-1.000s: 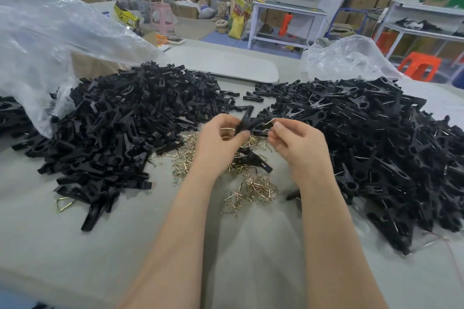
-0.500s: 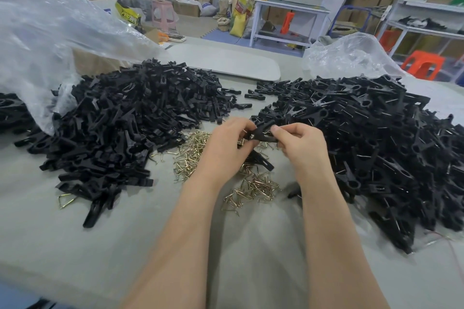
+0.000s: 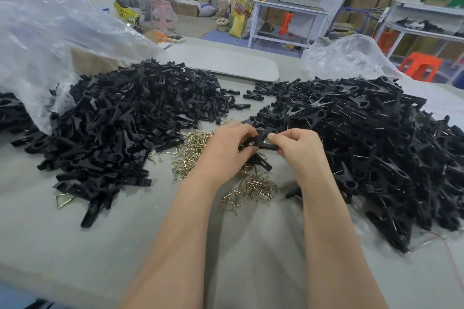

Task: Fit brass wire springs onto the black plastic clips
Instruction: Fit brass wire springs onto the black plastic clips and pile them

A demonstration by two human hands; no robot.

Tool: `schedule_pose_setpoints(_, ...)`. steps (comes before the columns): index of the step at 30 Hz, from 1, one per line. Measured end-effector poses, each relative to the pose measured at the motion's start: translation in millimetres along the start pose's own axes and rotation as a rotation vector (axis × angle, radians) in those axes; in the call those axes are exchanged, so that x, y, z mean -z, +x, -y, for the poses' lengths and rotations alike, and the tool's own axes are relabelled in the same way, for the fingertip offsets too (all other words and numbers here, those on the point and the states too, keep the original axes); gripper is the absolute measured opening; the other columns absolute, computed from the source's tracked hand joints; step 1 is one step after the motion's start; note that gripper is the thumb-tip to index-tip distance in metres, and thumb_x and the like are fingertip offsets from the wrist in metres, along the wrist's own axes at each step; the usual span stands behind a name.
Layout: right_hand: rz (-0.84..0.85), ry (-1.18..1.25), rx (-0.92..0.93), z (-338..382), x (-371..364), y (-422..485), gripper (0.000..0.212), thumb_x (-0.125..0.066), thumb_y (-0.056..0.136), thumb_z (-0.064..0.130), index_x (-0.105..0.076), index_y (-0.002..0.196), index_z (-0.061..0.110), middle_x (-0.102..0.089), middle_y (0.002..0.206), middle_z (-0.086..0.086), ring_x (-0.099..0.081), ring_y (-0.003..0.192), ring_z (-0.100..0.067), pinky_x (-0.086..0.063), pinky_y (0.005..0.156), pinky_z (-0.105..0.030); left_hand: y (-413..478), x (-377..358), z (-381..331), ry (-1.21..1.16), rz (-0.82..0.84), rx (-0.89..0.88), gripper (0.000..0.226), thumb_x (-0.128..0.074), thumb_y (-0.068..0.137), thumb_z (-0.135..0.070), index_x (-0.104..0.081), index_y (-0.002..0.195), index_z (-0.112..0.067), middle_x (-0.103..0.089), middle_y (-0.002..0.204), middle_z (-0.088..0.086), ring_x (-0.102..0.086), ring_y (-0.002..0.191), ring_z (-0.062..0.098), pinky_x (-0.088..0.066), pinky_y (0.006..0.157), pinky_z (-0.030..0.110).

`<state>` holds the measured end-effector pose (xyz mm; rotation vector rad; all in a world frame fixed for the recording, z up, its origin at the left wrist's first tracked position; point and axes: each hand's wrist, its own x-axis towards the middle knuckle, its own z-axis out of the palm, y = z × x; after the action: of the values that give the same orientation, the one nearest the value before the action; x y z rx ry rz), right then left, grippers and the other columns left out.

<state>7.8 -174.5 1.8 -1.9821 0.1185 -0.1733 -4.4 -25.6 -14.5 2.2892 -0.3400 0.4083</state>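
Observation:
My left hand [image 3: 227,149] and my right hand [image 3: 298,149] meet over the middle of the table and together pinch one black plastic clip [image 3: 262,142], with a glint of wire at its centre. Under and in front of the hands lies a scatter of brass wire springs [image 3: 253,188], and another black clip [image 3: 262,162] lies among them. A big heap of black clip parts [image 3: 120,123] sits to the left. A second heap of black clips with wire showing [image 3: 371,138] fills the right side.
A crumpled clear plastic bag [image 3: 45,40] overhangs the left heap, and another clear bag [image 3: 344,57] lies behind the right heap. A grey oval board [image 3: 226,63] lies at the table's far side. One stray brass spring [image 3: 64,200] lies front left. Shelving and cartons stand beyond.
Both hands have drawn slightly closer to me and lower with the clip, and the clip has turned from tilted upward to lying more level between the fingers.

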Motion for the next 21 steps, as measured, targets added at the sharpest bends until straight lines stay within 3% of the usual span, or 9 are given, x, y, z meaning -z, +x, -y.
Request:
schedule_pose_setpoints(2, 0.103, 0.138, -0.082, 0, 4, 2, 0.018, -0.068, 0.084, 0.017, -0.064, 0.068, 0.012, -0.055, 0.056, 0.002, -0.048, 0.059, -0.011, -0.042, 0.059, -0.022, 0, 2, -1, -0.029, 0.025, -0.001, 0.022, -0.07, 0.084, -0.02, -0.066, 0.105, -0.022, -0.057, 0.091, -0.009, -0.052, 0.084, 0.01, -0.044, 0.081, 0.023)
schedule_pose_setpoints(5, 0.43, 0.641, -0.283, 0, 12, 3, 0.012, -0.064, 0.084, 0.02, -0.058, 0.077, 0.012, -0.056, 0.057, 0.004, -0.05, 0.055, -0.008, -0.044, 0.054, -0.019, -1, 10, -4, -0.294, 0.089, 0.03, 0.017, -0.073, 0.082, -0.019, -0.067, 0.094, -0.029, -0.061, 0.08, -0.01, -0.057, 0.077, 0.01, -0.051, 0.081, 0.025)
schedule_pose_setpoints(7, 0.626, 0.849, -0.313, -2, 12, 0, 0.026, -0.063, 0.079, 0.035, -0.054, 0.082, 0.01, -0.049, 0.054, 0.005, -0.047, 0.052, -0.008, -0.044, 0.053, -0.019, -2, 16, -9, -0.479, 0.126, 0.042, 0.019, -0.074, 0.08, -0.015, -0.066, 0.09, -0.031, -0.06, 0.074, -0.015, -0.055, 0.073, 0.005, -0.05, 0.078, 0.023)
schedule_pose_setpoints(10, 0.825, 0.923, -0.307, -4, 4, -5, 0.057, -0.064, 0.067, 0.058, -0.056, 0.092, 0.008, -0.044, 0.053, 0.005, -0.045, 0.05, -0.009, -0.042, 0.053, -0.02, -3, 22, -13, -0.547, 0.108, 0.011, 0.018, -0.074, 0.08, -0.014, -0.067, 0.089, -0.028, -0.062, 0.077, -0.017, -0.056, 0.079, 0.006, -0.047, 0.084, 0.029)
schedule_pose_setpoints(12, 0.906, 0.862, -0.307, -4, 0, -6, 0.063, -0.056, 0.068, 0.068, -0.054, 0.093, 0.011, -0.052, 0.059, 0.001, -0.046, 0.05, -0.011, -0.04, 0.052, -0.021, -4, 23, -14, -0.523, 0.067, 0.0, 0.016, -0.073, 0.08, -0.014, -0.066, 0.087, -0.027, -0.061, 0.079, -0.019, -0.056, 0.082, 0.003, -0.045, 0.085, 0.024)
schedule_pose_setpoints(15, 0.979, 0.911, -0.263, -4, -3, -6, 0.058, -0.058, 0.072, 0.065, -0.065, 0.087, 0.009, -0.049, 0.053, 0.002, -0.04, 0.045, -0.009, -0.037, 0.048, -0.02, -5, 24, -17, -0.517, 0.062, -0.033, 0.016, -0.073, 0.08, -0.011, -0.065, 0.087, -0.023, -0.063, 0.085, -0.005, -0.053, 0.082, -0.001, -0.041, 0.079, 0.012)
schedule_pose_setpoints(18, 1.01, 1.077, -0.259, 0, -11, -9, 0.05, -0.079, 0.063, 0.053, -0.067, 0.08, 0.008, -0.04, 0.045, 0.007, -0.036, 0.038, -0.004, -0.032, 0.045, -0.016, -4, 25, -15, -0.504, 0.041, -0.055, 0.019, -0.074, 0.079, -0.013, -0.064, 0.089, -0.026, -0.059, 0.082, 0.004, -0.051, 0.077, 0.001, -0.042, 0.085, 0.024)
schedule_pose_setpoints(21, 0.985, 1.173, -0.296, 2, -14, -10, 0.052, -0.083, 0.058, 0.05, -0.065, 0.079, 0.006, -0.039, 0.04, 0.009, -0.035, 0.032, -0.003, -0.029, 0.042, -0.015, -4, 25, -15, -0.582, 0.068, -0.057, 0.023, -0.074, 0.079, -0.018, -0.065, 0.094, -0.032, -0.061, 0.09, 0.006, -0.052, 0.082, 0.005, -0.046, 0.09, 0.037)
